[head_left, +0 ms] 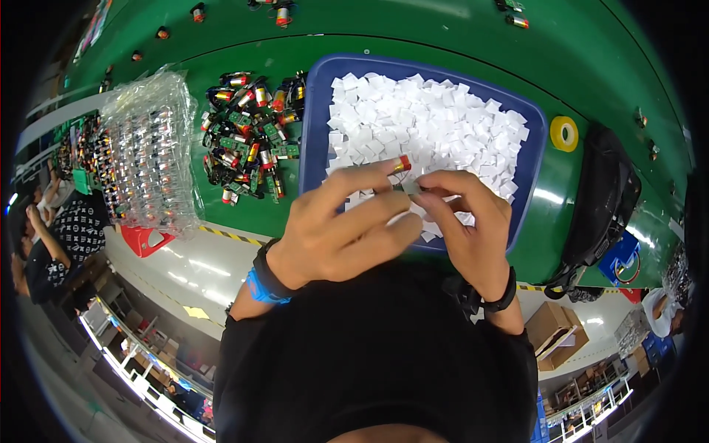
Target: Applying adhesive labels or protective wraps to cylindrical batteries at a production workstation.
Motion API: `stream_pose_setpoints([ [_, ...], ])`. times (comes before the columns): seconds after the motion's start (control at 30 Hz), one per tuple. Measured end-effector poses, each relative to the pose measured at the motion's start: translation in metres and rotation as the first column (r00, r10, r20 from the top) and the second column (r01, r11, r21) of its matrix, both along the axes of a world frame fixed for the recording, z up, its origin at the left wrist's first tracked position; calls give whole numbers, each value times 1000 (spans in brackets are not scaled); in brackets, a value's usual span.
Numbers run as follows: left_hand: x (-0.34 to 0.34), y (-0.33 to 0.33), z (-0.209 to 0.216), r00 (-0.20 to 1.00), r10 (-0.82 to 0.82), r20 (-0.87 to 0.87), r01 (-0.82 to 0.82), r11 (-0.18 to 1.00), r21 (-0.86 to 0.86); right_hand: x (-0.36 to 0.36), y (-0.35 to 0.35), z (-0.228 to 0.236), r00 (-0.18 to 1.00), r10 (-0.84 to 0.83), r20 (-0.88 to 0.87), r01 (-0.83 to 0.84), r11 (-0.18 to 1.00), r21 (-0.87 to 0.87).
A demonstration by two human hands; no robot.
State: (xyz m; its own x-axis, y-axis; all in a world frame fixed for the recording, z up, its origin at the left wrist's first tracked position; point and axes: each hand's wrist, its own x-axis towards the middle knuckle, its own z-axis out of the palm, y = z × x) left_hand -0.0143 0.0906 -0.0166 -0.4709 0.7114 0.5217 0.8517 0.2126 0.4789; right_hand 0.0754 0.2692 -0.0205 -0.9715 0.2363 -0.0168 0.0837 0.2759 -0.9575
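Hands pinch small part over blue tray's near edge.

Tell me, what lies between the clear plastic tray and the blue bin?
In the head view, a heap of small motors with green circuit boards lies on the green belt between clear tray and blue bin.

A small cylindrical part with a red-orange tip lies pinched level above white paper squares.

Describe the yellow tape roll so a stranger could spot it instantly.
Start at the blue tray heaped with white paper squares on the green table. Just off its far right corner lies the tape roll, the only yellow ring there.
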Motion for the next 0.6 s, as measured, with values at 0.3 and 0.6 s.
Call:
stream_pose_setpoints([
  [0.3, 13, -8, 20, 981, 41, 189, -27, 997, -78, 5, 23, -7, 971, 34, -236, -10, 994, 105],
  [0.6, 8, 6, -10, -111, -13, 994, -155, 988, -5, 9, 21, -2, 996, 51, -69, -47, 997, 56],
])
